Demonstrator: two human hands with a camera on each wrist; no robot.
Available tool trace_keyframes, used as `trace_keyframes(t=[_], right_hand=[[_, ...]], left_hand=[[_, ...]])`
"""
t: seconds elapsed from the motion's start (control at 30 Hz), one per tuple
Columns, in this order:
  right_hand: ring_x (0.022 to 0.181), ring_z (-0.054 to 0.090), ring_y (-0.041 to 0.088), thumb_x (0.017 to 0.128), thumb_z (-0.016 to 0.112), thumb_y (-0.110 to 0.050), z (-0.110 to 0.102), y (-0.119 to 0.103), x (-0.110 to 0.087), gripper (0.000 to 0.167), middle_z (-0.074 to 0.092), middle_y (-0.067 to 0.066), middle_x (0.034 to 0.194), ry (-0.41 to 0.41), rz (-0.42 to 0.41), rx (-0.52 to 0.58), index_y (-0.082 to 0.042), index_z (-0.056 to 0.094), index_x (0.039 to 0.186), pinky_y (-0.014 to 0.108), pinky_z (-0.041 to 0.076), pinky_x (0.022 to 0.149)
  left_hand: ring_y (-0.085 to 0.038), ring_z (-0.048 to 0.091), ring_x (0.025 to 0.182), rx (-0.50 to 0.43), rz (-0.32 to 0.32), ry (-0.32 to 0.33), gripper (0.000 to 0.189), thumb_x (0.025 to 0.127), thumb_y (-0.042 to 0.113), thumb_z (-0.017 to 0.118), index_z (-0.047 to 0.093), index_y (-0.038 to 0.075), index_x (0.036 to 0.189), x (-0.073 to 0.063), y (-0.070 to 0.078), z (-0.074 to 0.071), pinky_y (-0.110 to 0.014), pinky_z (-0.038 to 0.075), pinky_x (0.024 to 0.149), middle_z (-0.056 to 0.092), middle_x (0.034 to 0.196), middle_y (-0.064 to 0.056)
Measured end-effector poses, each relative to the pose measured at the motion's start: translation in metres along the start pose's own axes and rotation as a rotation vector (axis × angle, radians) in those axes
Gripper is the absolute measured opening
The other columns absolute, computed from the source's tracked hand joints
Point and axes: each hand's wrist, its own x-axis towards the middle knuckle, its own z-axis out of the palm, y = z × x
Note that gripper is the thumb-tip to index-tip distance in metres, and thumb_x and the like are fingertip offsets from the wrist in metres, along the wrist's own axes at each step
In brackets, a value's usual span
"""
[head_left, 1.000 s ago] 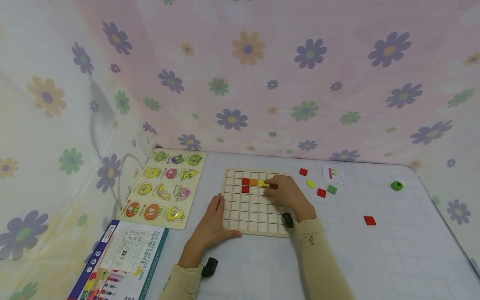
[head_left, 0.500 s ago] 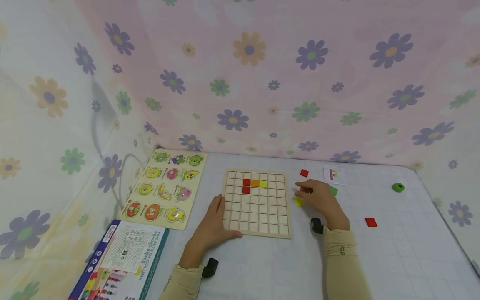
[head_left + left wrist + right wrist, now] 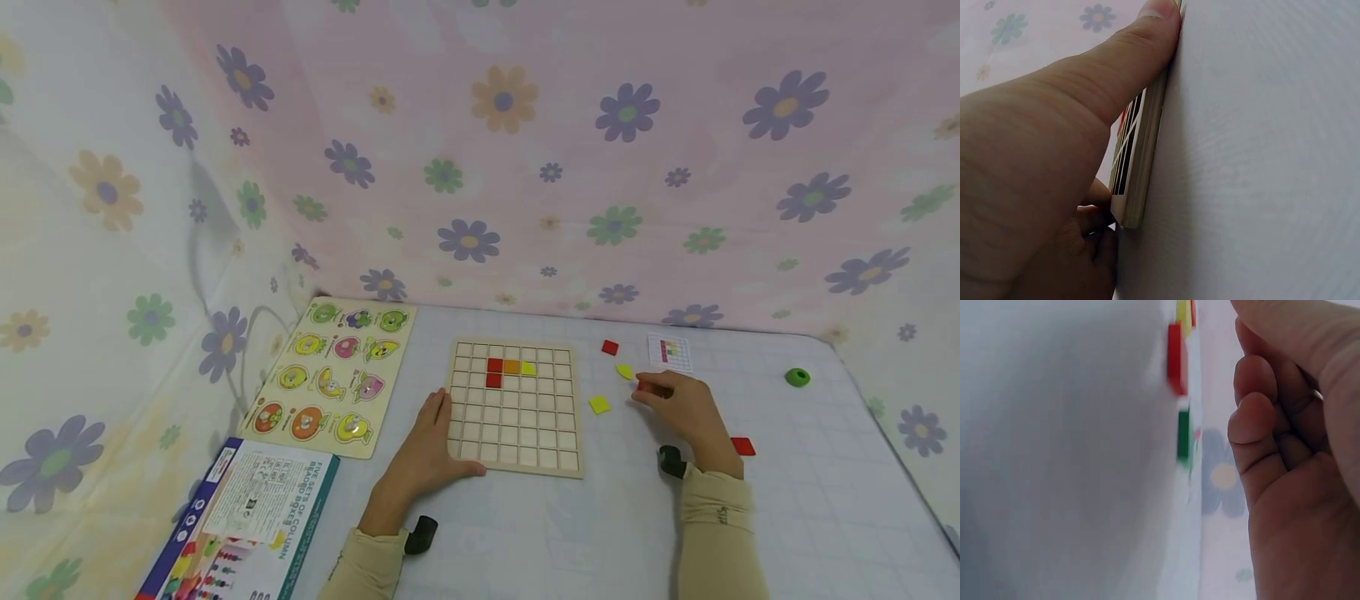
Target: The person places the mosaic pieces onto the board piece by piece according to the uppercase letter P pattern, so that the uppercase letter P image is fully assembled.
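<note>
My left hand (image 3: 423, 450) braces the near left corner of a wooden grid board (image 3: 517, 425), fingers along its left side and thumb along its front edge. In the left wrist view, the thumb (image 3: 1122, 62) touches the board's edge (image 3: 1141, 181). On the board sit two red tiles (image 3: 494, 372), an orange tile (image 3: 512, 367) and a yellow rounded tile (image 3: 528, 368). To the right, my right hand (image 3: 686, 408) hovers with its fingertips at a red tile (image 3: 642, 386). The right wrist view shows that red tile (image 3: 1176, 359) on the table, apart from the visible fingers. A green tile (image 3: 1184, 436) lies nearby.
Between board and right hand lie a yellow square tile (image 3: 599, 404) and a yellow rounded tile (image 3: 624, 372). Farther back are a red tile (image 3: 610, 347) and a pattern card (image 3: 670, 352). A green bead (image 3: 797, 377) stands right. A fruit puzzle (image 3: 330, 375) and box (image 3: 247, 517) lie left.
My right hand has moved from the board rightward to the red tile. A yellow square tile now lies right of the board, where none lay at first. My left hand stays put.
</note>
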Motion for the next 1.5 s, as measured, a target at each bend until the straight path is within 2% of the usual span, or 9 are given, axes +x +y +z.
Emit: trace_keyframes(t=[0.1,0.33,0.47,0.73,1.07,1.37,1.5], right_hand=[[0.107,0.058,0.031,0.092,0.075,-0.042,-0.004,0.009,-0.004,0.052,0.068,0.017,0.125,-0.007,0.028,-0.002,-0.011,0.069,0.133,0.046,0.052,0.091],[0.107,0.055,0.030,0.094,0.073,-0.043,-0.006,0.021,-0.010,0.056,0.068,0.012,0.113,-0.020,0.105,0.011,-0.009,0.065,0.138,0.044,0.050,0.091],[0.105,0.058,0.031,0.095,0.072,-0.041,-0.005,0.025,-0.010,0.054,0.070,0.014,0.113,0.001,0.090,-0.003,-0.006,0.065,0.136,0.049,0.051,0.092],[0.105,0.058,0.031,0.094,0.072,-0.046,-0.002,0.028,-0.006,0.059,0.071,0.014,0.111,-0.007,0.106,0.006,-0.006,0.065,0.137,0.051,0.051,0.093],[0.102,0.056,0.029,0.095,0.071,-0.040,-0.001,0.025,-0.004,0.056,0.068,0.013,0.111,-0.042,0.133,-0.017,-0.006,0.063,0.139,0.047,0.052,0.090],[0.095,0.058,0.027,0.097,0.068,-0.031,-0.002,0.019,-0.003,0.042,0.069,0.010,0.103,-0.036,0.066,-0.066,-0.003,0.068,0.128,0.041,0.052,0.084],[0.095,0.057,0.026,0.097,0.068,-0.031,-0.001,0.018,-0.003,0.041,0.067,0.010,0.102,-0.069,0.086,-0.070,-0.003,0.067,0.127,0.038,0.052,0.084]], left_hand=[[-0.034,0.015,0.159,-0.002,0.003,0.003,0.132,0.068,0.058,0.090,0.017,0.003,0.163,0.001,-0.001,0.001,-0.050,0.031,0.124,0.014,0.171,-0.016],[-0.034,0.015,0.159,-0.012,0.007,0.007,0.133,0.067,0.058,0.090,0.016,0.003,0.163,0.001,-0.003,0.003,-0.051,0.032,0.123,0.014,0.171,-0.016],[-0.033,0.013,0.160,-0.005,-0.002,-0.004,0.134,0.067,0.059,0.090,0.015,0.004,0.164,0.001,-0.004,0.004,-0.051,0.030,0.124,0.012,0.172,-0.014],[-0.032,0.013,0.160,0.009,-0.007,-0.001,0.135,0.066,0.061,0.090,0.015,0.005,0.164,0.002,-0.005,0.004,-0.050,0.031,0.124,0.012,0.172,-0.013],[-0.033,0.015,0.159,0.003,-0.008,-0.004,0.134,0.066,0.060,0.090,0.016,0.005,0.164,0.000,-0.003,0.003,-0.051,0.032,0.124,0.013,0.172,-0.014],[-0.031,0.013,0.160,0.013,-0.007,0.000,0.134,0.067,0.062,0.089,0.015,0.007,0.164,0.002,-0.006,0.004,-0.049,0.031,0.124,0.011,0.172,-0.013],[-0.031,0.013,0.160,0.003,-0.013,-0.003,0.134,0.066,0.061,0.089,0.016,0.006,0.164,0.001,-0.005,0.005,-0.050,0.031,0.124,0.012,0.172,-0.013]])
